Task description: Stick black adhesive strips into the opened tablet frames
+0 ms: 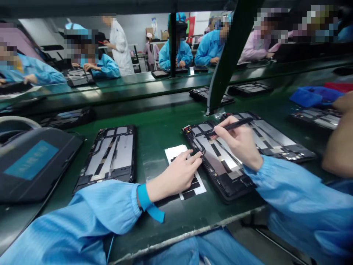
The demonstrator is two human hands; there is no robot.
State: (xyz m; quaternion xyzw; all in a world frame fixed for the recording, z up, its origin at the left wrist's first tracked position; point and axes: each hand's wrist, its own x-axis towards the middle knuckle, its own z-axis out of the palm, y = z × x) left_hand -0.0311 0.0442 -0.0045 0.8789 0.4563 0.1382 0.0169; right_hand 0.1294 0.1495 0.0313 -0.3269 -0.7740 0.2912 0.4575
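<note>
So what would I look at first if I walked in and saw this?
Probably the two hands in front: the right hand grips a black stylus over a tablet frame on the green bench, and the left hand rests on a white sheet. The bright blue sleeves stand out too, with a blue strap at the left wrist. Farther back, a co-worker sits in blue.

Left of the left hand (173, 176), a bare tablet chassis (110, 158) lies on the green bench (157, 132), beside a dark case with a blue panel (59, 180). Beyond the right hand (239, 143) lies blue fabric (316, 96); co-workers in blue smocks (209, 48) sit across the bench.
</note>
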